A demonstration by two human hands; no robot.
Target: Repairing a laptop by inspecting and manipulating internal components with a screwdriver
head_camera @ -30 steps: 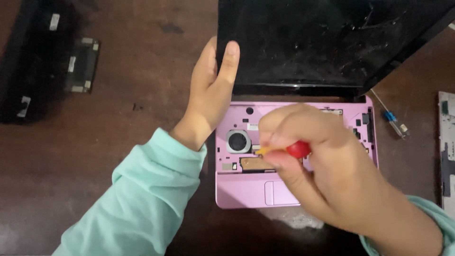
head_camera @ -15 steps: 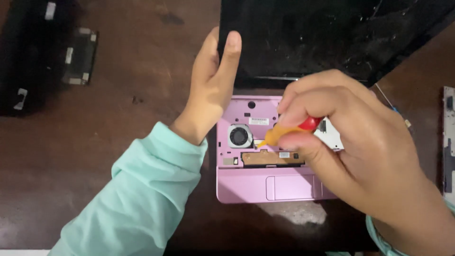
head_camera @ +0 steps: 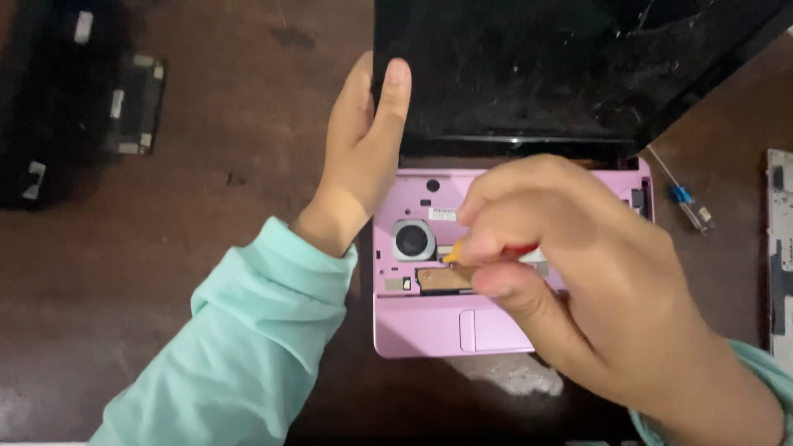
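1. The right hand (head_camera: 578,272) has its grip closed tight around a small screwdriver (head_camera: 453,253) with a red and yellow handle; only a sliver of the tool shows between the curled fingers.
2. Just under that grip lies the pink laptop base (head_camera: 421,318), opened up, with a round fan (head_camera: 413,240) just left of the tool tip and a brownish part directly below it.
3. The left hand (head_camera: 359,157) stands well left of the grip, its own grip loose: palm and fingers flat along the edge of the black screen (head_camera: 529,74), thumb over the front.
4. Right of the grip, apart on the dark desk (head_camera: 215,165), lies a blue-handled screwdriver (head_camera: 681,196).
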